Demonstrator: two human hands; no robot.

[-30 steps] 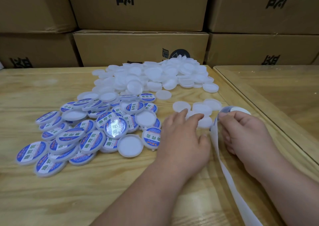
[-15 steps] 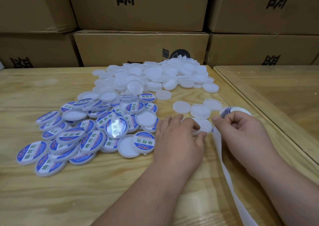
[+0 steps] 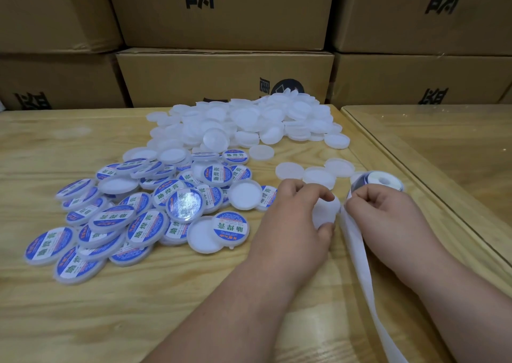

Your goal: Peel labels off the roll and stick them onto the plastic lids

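My left hand grips a plain white plastic lid between thumb and curled fingers, just above the wooden table. Right beside it, my right hand pinches the white backing strip where it leaves the label roll. The roll lies behind my right hand, with blue labels showing on its left side. The empty strip trails toward the near table edge. A heap of labelled lids with blue and white stickers lies at the left. A pile of blank white lids sits at the back.
Three loose blank lids lie just beyond my hands. Stacked cardboard boxes wall off the back of the table. A second table with a glass top adjoins on the right.
My left hand has drawn a blank lid back from the loose group and lifted it in its fingers. My right hand has shifted left, close to the lid, still at the strip.
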